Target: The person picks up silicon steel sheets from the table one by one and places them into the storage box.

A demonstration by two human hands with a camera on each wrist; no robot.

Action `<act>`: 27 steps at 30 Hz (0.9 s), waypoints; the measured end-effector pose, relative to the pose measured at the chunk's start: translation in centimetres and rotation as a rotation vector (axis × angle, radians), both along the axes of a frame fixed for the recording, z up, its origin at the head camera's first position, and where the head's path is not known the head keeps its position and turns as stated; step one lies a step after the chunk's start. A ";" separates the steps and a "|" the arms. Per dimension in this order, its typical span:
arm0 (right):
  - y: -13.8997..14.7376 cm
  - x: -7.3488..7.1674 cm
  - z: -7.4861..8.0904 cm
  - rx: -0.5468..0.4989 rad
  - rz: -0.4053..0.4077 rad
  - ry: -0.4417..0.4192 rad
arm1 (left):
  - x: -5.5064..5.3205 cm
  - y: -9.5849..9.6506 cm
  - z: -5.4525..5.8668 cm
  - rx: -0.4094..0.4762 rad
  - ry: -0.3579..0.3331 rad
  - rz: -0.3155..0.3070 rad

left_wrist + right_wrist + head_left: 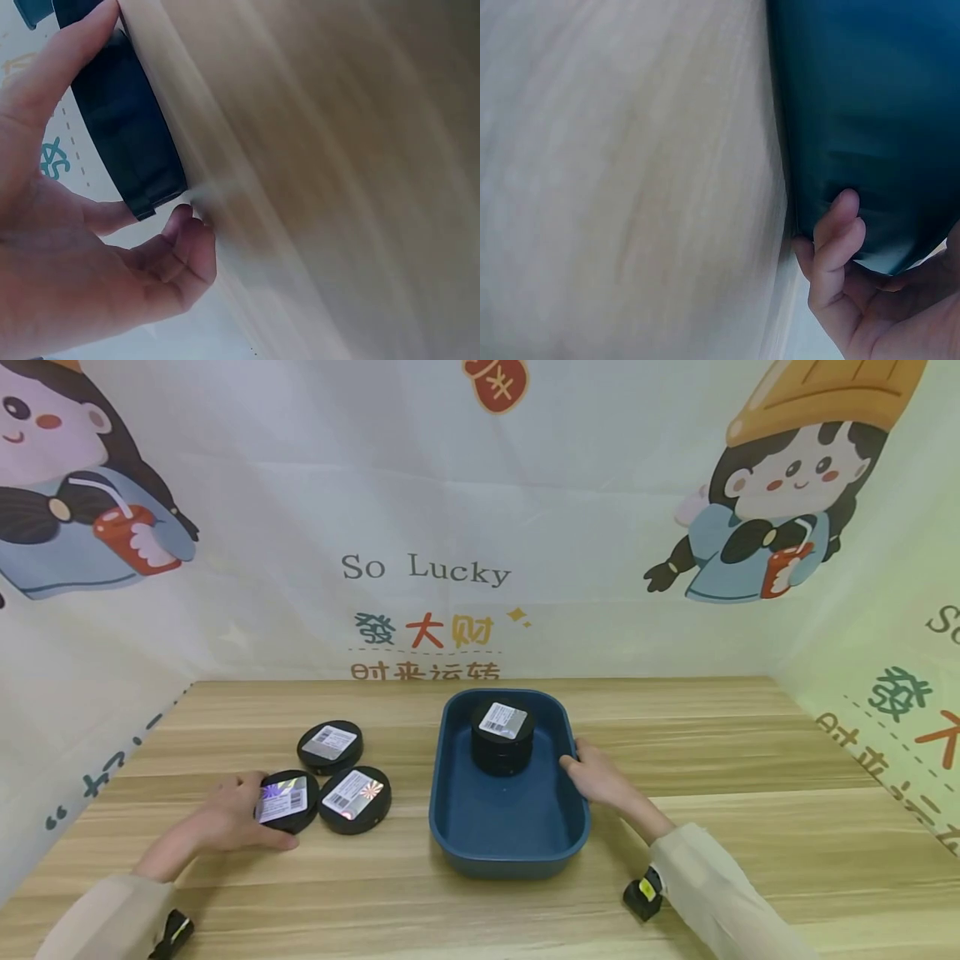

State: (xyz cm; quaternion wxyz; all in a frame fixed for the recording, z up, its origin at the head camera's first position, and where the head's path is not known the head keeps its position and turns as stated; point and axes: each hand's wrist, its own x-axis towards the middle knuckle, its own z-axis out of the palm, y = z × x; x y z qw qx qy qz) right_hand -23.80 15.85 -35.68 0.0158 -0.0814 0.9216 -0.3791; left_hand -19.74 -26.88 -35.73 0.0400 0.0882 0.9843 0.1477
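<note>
My left hand (231, 814) spans a round black container (287, 802) with a silver label on its lid, thumb at the near side and fingers at the far side. In the left wrist view the dark side wall of the black container (127, 120) shows between thumb and fingers, low over the wood. At the right, my right hand (596, 775) holds the long side of a blue tray (510, 867), thumb over the rim and fingers (838, 244) against the outer wall. Inside the tray, toward its far end, stands a stack of black containers (502, 737), the top one labelled.
Two more round black containers, one behind (330, 745) and one to the right (356, 800), lie flat close to the left hand's one. All stand on a wood-grain table (675, 727). A printed cloth (585, 527) hangs at the back and sides.
</note>
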 end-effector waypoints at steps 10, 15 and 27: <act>-0.1 0.2 0.1 0.023 -0.009 0.015 | 0.0 -0.3 0.2 0.114 0.030 0.001; -0.1 0.3 0.2 0.009 -0.006 0.003 | 0.3 -0.7 0.3 0.203 0.111 0.000; 0.0 0.3 0.2 -0.015 0.009 -0.003 | 1.6 1.1 2.2 0.306 0.276 0.042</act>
